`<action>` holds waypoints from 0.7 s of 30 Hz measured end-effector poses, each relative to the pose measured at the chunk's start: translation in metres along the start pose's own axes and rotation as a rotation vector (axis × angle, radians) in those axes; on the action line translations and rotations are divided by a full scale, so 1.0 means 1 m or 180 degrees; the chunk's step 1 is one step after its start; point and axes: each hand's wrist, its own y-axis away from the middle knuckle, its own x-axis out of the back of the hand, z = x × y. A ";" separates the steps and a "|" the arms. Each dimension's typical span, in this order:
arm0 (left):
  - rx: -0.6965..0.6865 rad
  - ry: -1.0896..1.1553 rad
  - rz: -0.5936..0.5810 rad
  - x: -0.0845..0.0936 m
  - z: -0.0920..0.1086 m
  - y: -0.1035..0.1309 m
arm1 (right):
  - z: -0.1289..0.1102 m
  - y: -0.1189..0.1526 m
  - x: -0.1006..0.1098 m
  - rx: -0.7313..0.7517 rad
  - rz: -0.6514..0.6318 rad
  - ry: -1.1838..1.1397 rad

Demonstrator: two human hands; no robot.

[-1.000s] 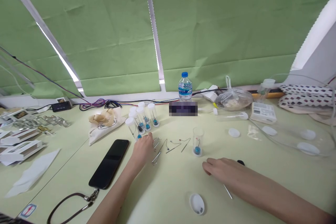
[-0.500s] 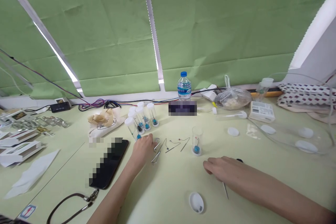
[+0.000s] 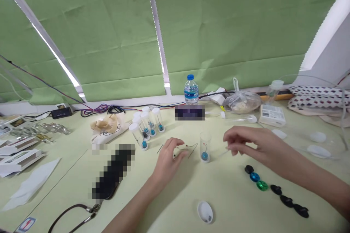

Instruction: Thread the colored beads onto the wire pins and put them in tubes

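Note:
My left hand (image 3: 168,158) hovers low over the bent metal wire pieces (image 3: 193,150), thumb and forefinger apart around them; some wires are partly hidden behind it. A clear tube (image 3: 205,147) stands upright on the table between my hands, with a blue bead-like piece and a bent wire inside. To its right, my right hand (image 3: 246,147) pinches a thin metal rod (image 3: 223,153), blurred, pointing left toward the tube's base. Below this hand lie a blue disc-like piece (image 3: 254,177), a green one (image 3: 262,185) and several black ones (image 3: 286,201).
Several capped tubes (image 3: 155,120) stand left of centre. A white cap (image 3: 205,212) lies near the front. A phone (image 3: 113,174) with a strap is at the left. A water bottle (image 3: 191,91), plastic bag (image 3: 242,101) and white box (image 3: 272,115) line the back.
My right hand has moved up with the thin rod, uncovering the coloured and black pieces. My left hand has shifted right, away from the capped tubes, and its thumb and forefinger now show apart.

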 end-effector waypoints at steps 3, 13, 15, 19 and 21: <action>-0.0121 0.1086 -0.0124 -0.021 0.016 -0.002 | 0.004 -0.001 0.004 0.0029 0.0553 -0.0103; -0.0428 0.1479 -0.0415 -0.037 0.026 0.002 | -0.013 0.008 -0.010 0.0479 0.1453 0.0135; -0.0395 0.1611 -0.0438 -0.035 0.027 0.007 | -0.015 0.010 -0.010 0.0683 0.1412 0.0345; -0.0074 0.2175 -0.0426 -0.035 0.029 0.013 | -0.014 0.010 -0.015 0.1087 0.1271 0.0721; -0.0002 0.2349 -0.0435 -0.034 0.029 0.015 | -0.014 0.009 -0.020 0.1170 0.1092 0.0748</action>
